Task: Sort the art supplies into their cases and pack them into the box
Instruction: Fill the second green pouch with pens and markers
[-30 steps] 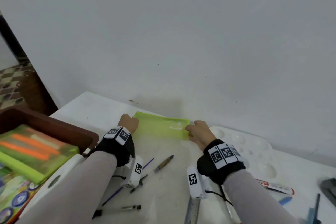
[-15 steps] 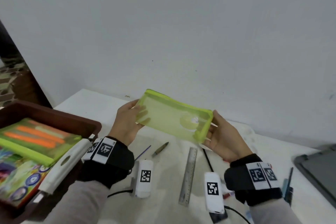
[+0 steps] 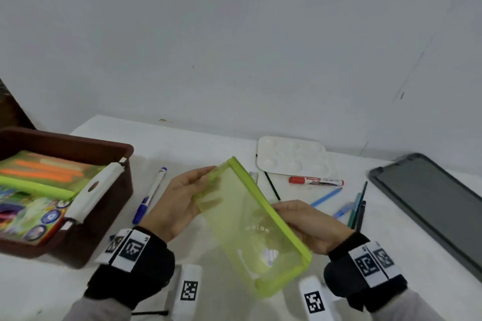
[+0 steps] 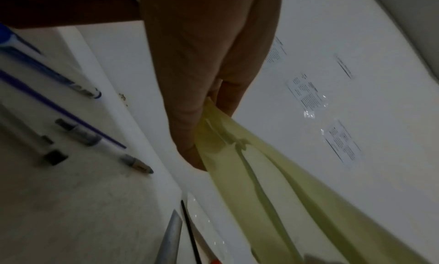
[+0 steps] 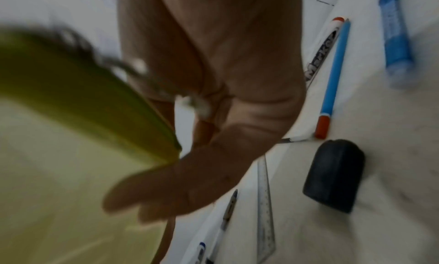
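I hold a see-through lime-green zip pouch [image 3: 250, 229] above the white table, turned so its zip edge runs from far left to near right. My left hand [image 3: 182, 198] pinches its far corner; in the left wrist view the left hand [image 4: 202, 117] has thumb and fingers clamped on the pouch [image 4: 273, 193]. My right hand [image 3: 305, 224] grips the zip edge from the right, and the right hand [image 5: 202, 155] shows fingers under the pouch [image 5: 71, 155]. The brown box [image 3: 114, 190] at the left holds a filled green case [image 3: 39, 177].
Loose on the table lie a blue marker [image 3: 150, 195], a red marker [image 3: 315, 181], a blue pencil [image 3: 326, 197], dark pens [image 3: 358, 211], a ruler [image 5: 265, 211] and a white paint palette [image 3: 292, 156]. A grey lid [image 3: 430, 203] sits at the right. A black eraser [image 5: 332, 174] lies near my right wrist.
The pouch went from lying flat at the table's back edge to being lifted in both hands, then pulled nearer and swung so one end points at me.
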